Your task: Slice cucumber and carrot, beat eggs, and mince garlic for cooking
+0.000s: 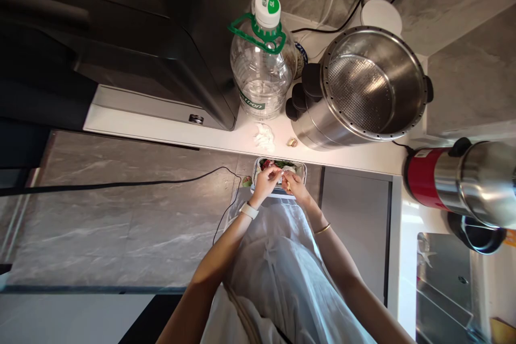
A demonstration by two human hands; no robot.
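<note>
My left hand (266, 181), with a pale watch on the wrist, is closed in a pinch, its fingertips meeting those of my right hand. What lies between the left fingers is too small to make out. My right hand (296, 185), wearing a bangle, has its fingers curled around a small pale-yellow piece that looks like a garlic clove (288, 186). Both hands are over a bin (305, 171) with red, green and white scraps inside. On the counter edge above sit another garlic clove (292, 142) and a heap of white, papery bits (264, 137).
A large clear water bottle (262, 75) with a green handle stands on the counter (161, 131). Beside it are stacked steel pots (363, 86). A black appliance (161, 37) fills the left. A red-and-steel appliance (443, 180) is at right, near a sink (443, 279). A cable (161, 185) crosses the floor area.
</note>
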